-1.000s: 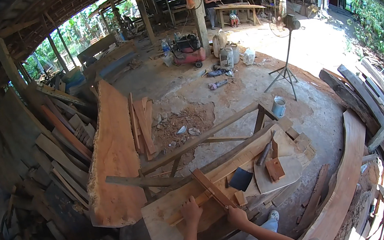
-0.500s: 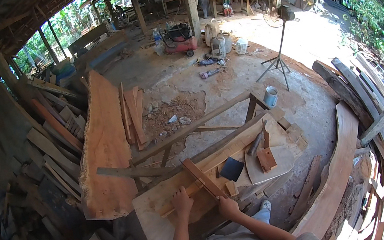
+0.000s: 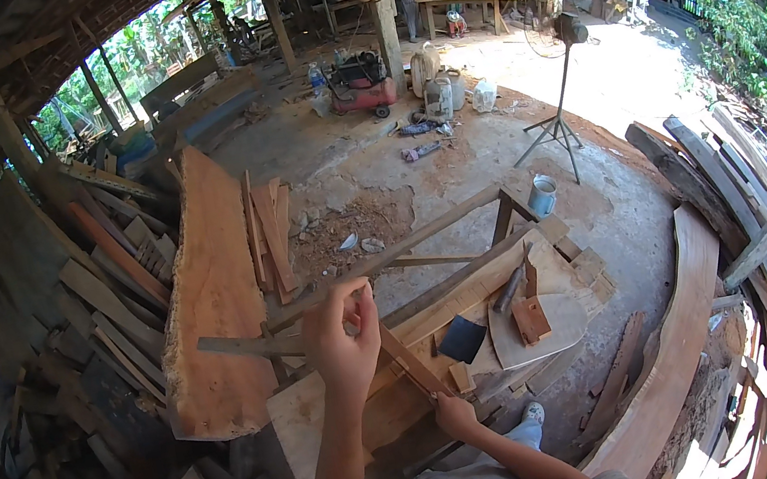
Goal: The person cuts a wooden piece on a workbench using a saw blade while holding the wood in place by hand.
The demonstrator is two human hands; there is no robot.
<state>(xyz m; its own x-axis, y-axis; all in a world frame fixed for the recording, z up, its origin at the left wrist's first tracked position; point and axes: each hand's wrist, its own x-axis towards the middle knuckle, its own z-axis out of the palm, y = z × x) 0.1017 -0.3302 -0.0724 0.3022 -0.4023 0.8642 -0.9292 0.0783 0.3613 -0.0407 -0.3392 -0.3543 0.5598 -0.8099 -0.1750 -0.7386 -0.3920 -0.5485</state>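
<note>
My left hand (image 3: 343,340) is raised over the pale wooden work board (image 3: 290,420), its fingers curled toward the thumb; anything between them is too small or hidden to make out. Below and to its right, my right hand (image 3: 456,415) grips the near end of a narrow reddish wooden strip (image 3: 409,363), which lies angled across the board. Right of the strip are a dark square sheet (image 3: 461,338) and a small light block (image 3: 462,377). Farther right, a grey cylindrical object (image 3: 509,288) and a reddish-brown wooden piece (image 3: 532,321) rest on a rounded pale panel (image 3: 552,338).
A wooden frame (image 3: 433,231) stands behind the board. Around me are a large slab (image 3: 206,300), piled planks (image 3: 109,326), long boards (image 3: 678,302), a metal bucket (image 3: 542,195), a fan stand (image 3: 563,98) and a compressor (image 3: 364,92). Another person (image 3: 412,1) stands at a far bench.
My left hand has left the board's left part and risen up and forward, fingers curling. My right hand stays on the strip's near end. The view has shifted slightly.
</note>
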